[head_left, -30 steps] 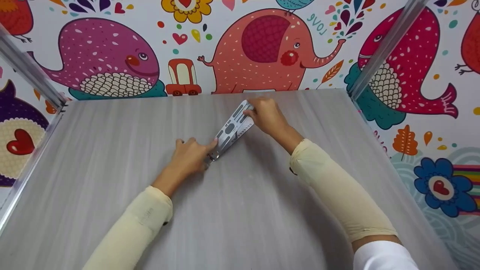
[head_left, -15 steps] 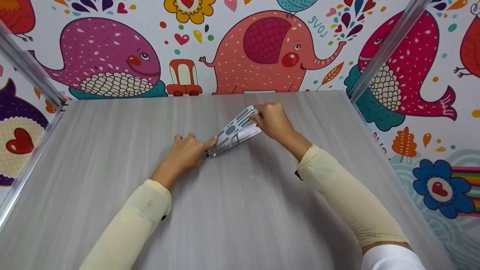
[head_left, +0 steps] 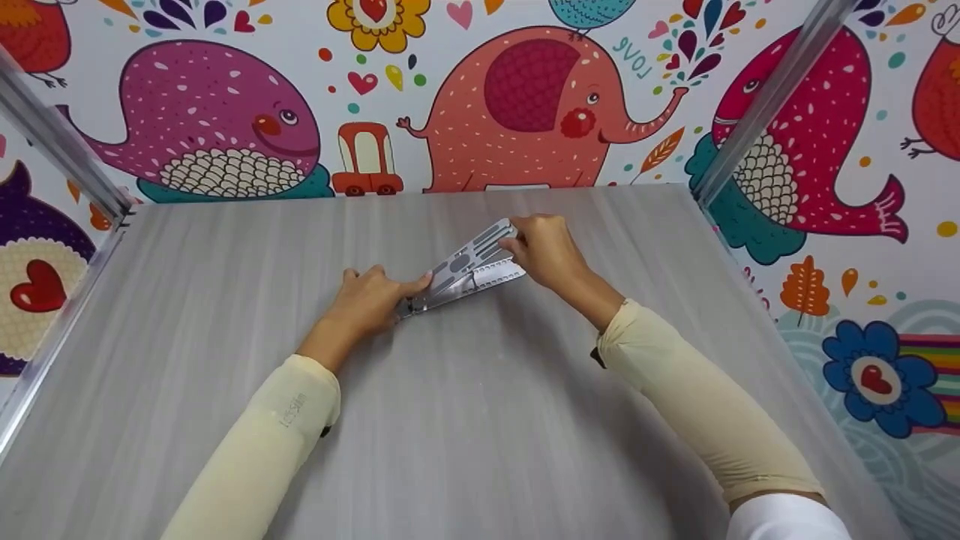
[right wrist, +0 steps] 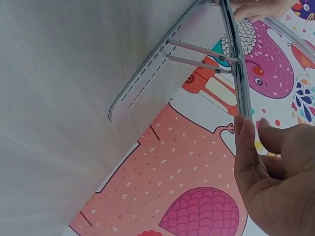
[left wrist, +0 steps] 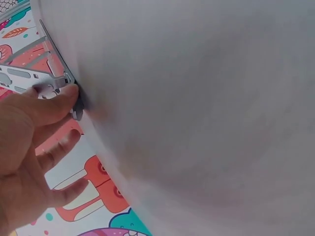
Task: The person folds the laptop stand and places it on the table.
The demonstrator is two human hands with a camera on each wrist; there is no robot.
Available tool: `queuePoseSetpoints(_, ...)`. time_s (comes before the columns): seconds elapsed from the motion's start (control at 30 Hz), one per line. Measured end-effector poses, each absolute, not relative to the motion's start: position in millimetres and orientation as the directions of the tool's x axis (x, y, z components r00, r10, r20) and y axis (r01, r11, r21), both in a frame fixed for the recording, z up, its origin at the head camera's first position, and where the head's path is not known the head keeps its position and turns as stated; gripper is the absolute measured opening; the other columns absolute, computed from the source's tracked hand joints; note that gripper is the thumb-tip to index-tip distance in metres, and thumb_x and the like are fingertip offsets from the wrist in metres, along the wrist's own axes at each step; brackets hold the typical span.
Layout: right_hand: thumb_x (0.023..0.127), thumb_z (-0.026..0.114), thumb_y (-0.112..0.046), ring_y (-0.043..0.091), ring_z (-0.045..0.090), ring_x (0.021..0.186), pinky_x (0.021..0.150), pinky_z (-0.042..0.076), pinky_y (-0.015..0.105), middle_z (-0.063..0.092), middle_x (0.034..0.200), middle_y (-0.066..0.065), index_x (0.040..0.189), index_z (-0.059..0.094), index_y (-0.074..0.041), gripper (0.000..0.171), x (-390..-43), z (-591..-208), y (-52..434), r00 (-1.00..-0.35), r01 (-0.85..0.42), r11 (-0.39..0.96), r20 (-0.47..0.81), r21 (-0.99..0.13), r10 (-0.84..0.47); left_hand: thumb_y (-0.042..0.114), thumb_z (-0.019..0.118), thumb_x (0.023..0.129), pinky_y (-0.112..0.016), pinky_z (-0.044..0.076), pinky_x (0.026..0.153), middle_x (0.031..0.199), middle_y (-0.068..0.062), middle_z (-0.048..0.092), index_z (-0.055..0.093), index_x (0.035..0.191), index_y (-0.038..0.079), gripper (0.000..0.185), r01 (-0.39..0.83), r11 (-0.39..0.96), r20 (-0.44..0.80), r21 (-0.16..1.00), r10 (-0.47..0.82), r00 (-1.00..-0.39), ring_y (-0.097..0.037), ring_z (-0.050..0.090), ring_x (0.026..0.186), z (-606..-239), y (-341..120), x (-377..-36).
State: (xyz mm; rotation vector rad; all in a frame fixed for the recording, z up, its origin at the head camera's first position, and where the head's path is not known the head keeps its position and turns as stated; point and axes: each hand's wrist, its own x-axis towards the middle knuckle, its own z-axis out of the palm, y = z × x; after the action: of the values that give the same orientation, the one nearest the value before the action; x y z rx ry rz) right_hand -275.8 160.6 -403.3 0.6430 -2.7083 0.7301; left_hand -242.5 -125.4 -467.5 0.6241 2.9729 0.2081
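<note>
A silver folding laptop stand is held partly unfolded over the table, its slotted upper panel lifted at an angle from the lower plate. In the right wrist view, two thin support bars link that panel to the lower plate with its rows of slots. My left hand pinches the hinge end between thumb and index finger; its other fingers spread away in the left wrist view. With thumb and fingertips, my right hand grips the raised panel's far end.
A grey wood-grain table lies beneath both hands. Behind it rises a wall printed with cartoon animals. Metal posts stand at the back corners, and a metal rail runs along the left edge.
The stand's upper panel and lower plate have spread further apart. My right hand has moved slightly right and nearer, while my left hand has shifted a little left with the hinge end.
</note>
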Motion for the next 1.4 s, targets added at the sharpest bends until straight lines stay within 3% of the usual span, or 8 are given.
queuePoseSetpoints(0.37,0.093,0.077,-0.023,0.019,0.056,0.064,0.055,0.045,0.027,0.067,0.072,0.007,0.102,0.077,-0.004,0.021,-275.9,-405.2,161.3,-0.875,-0.470,0.763,0.349,-0.444,-0.336,0.017,0.084,0.086,-0.061,0.040,0.101,0.115,-0.020,0.072,0.036,0.153,0.042,0.086,0.384,0.905,-0.067,0.180,0.401,-0.913,-0.037,0.060,0.114,-468.9,-125.4,-242.8)
queuePoseSetpoints(0.5,0.092,0.078,-0.025,0.019,0.064,0.075,0.065,0.056,0.029,0.073,0.089,0.008,0.121,0.073,-0.003,0.036,-278.5,-407.8,163.9,-0.881,-0.467,0.744,0.320,-0.478,-0.348,0.015,0.080,0.089,-0.068,0.037,0.109,0.126,-0.022,0.068,0.035,0.153,0.043,0.083,0.344,0.910,-0.098,0.229,0.374,-0.922,-0.041,0.058,0.122,-467.9,-125.4,-241.2)
queuePoseSetpoints(0.63,0.094,0.075,-0.026,0.021,0.071,0.090,0.079,0.061,0.033,0.073,0.112,0.011,0.145,0.057,-0.007,0.057,-283.7,-411.9,171.1,-0.892,-0.452,0.702,0.268,-0.550,-0.364,0.016,0.081,0.088,-0.070,0.033,0.112,0.139,-0.021,0.062,0.030,0.155,0.044,0.089,0.261,0.918,-0.168,0.298,0.319,-0.933,-0.042,0.054,0.127,-463.6,-122.0,-236.5)
queuePoseSetpoints(0.73,0.097,0.071,-0.026,0.024,0.071,0.101,0.088,0.060,0.038,0.068,0.125,0.012,0.158,0.040,-0.017,0.068,-289.7,-417.1,179.7,-0.897,-0.432,0.649,0.222,-0.626,-0.382,0.018,0.082,0.087,-0.070,0.036,0.109,0.143,-0.017,0.061,0.031,0.159,0.037,0.090,0.231,0.923,-0.169,0.306,0.292,-0.941,-0.042,0.055,0.127,-460.0,-116.1,-232.2)
queuePoseSetpoints(0.93,0.093,0.061,-0.014,0.028,0.058,0.126,0.108,0.048,0.052,0.056,0.142,0.011,0.165,0.012,-0.030,0.088,-305.4,-433.2,197.3,-0.901,-0.361,0.575,0.117,-0.734,-0.417,0.022,0.079,0.087,-0.073,0.044,0.094,0.137,-0.019,0.064,0.046,0.153,0.016,0.075,0.188,0.953,-0.096,0.239,0.215,-0.972,-0.049,0.060,0.119,-453.6,-104.4,-224.2)
queuePoseSetpoints(1.03,0.088,0.062,-0.010,0.031,0.052,0.133,0.112,0.042,0.057,0.052,0.147,0.010,0.165,0.007,-0.032,0.096,-314.3,-442.8,204.8,-0.904,-0.332,0.628,0.048,-0.704,-0.424,0.025,0.078,0.087,-0.072,0.045,0.092,0.132,-0.022,0.063,0.051,0.147,0.010,0.068,0.124,0.967,-0.120,0.223,0.154,-0.981,-0.052,0.060,0.115,-450.9,-99.9,-221.6)
queuePoseSetpoints(1.2,0.090,0.065,-0.014,0.034,0.042,0.145,0.120,0.031,0.060,0.046,0.155,0.009,0.164,0.005,-0.036,0.098,-324.5,-460.0,212.3,-0.894,-0.314,0.747,-0.082,-0.585,-0.440,0.026,0.076,0.088,-0.070,0.049,0.086,0.130,-0.026,0.055,0.056,0.138,0.004,0.058,0.033,0.975,-0.191,0.221,0.077,-0.979,-0.054,0.058,0.114,-451.8,-98.2,-218.4)
queuePoseSetpoints(1.4,0.094,0.074,-0.033,0.030,0.040,0.149,0.123,0.028,0.052,0.045,0.159,0.008,0.164,0.022,-0.026,0.088,-330.0,-472.5,209.7,-0.871,-0.379,0.797,-0.108,-0.471,-0.479,0.023,0.073,0.091,-0.064,0.055,0.081,0.123,-0.027,0.057,0.060,0.128,0.000,0.045,0.009,0.966,-0.222,0.257,0.068,-0.973,-0.049,0.064,0.105,-456.5,-102.1,-217.1)
